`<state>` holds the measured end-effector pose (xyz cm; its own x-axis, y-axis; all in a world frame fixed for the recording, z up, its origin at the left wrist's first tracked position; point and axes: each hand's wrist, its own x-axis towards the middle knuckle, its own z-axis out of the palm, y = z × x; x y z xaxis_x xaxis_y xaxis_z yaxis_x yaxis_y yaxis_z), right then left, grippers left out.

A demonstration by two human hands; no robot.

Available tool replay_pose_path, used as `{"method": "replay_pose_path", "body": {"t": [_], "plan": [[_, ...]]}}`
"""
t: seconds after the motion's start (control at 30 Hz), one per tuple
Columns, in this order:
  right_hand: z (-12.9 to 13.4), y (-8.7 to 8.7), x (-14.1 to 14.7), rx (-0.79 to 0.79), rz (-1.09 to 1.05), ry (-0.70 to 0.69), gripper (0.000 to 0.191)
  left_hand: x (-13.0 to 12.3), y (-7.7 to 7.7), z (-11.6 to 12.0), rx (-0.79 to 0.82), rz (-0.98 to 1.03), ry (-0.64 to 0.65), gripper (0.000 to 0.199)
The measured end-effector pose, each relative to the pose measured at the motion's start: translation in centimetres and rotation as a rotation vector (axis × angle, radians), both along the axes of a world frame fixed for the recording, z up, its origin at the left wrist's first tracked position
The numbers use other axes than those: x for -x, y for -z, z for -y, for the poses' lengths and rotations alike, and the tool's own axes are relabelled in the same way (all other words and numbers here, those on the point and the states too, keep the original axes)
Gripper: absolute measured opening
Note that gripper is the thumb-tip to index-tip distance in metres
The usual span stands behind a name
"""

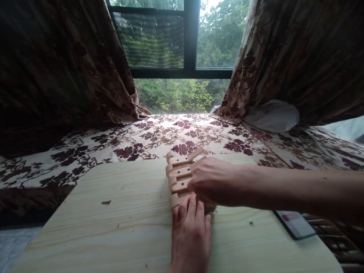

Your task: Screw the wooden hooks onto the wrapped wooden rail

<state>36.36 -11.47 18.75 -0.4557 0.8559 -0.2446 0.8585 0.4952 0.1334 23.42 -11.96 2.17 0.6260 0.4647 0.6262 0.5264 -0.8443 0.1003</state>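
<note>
A light wooden piece [179,173] with several slats, rounded ends and small dark screws lies on the pale wooden table [113,212]. My left hand [191,229] comes from the bottom edge and rests on the near end of the piece, its fingers flat and slightly apart. From the right, my right hand [209,180] reaches over the piece's right side with its fingers curled into a closed grip. What that hand holds, if anything, is hidden beneath it. My left fingertips lie just below my right hand.
A phone or tablet [295,224] lies at the table's right edge. Small dark bits dot the tabletop. Behind it are a flowered cloth [182,132], a white plastic bag [274,115], curtains [93,68] and a window.
</note>
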Motion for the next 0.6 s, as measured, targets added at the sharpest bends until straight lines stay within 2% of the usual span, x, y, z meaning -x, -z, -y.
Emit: {"method": "replay_pose_path", "body": {"t": [0.37,0.6], "plan": [[-0.2,-0.5,-0.6,0.003,0.022,0.051,0.013,-0.1,0.1,0.0,-0.02,-0.033,0.004,0.037],[-0.2,0.5,-1.4,0.008,-0.018,0.011,0.013,-0.2,0.0,0.1,-0.016,-0.044,-0.013,0.038]]}}
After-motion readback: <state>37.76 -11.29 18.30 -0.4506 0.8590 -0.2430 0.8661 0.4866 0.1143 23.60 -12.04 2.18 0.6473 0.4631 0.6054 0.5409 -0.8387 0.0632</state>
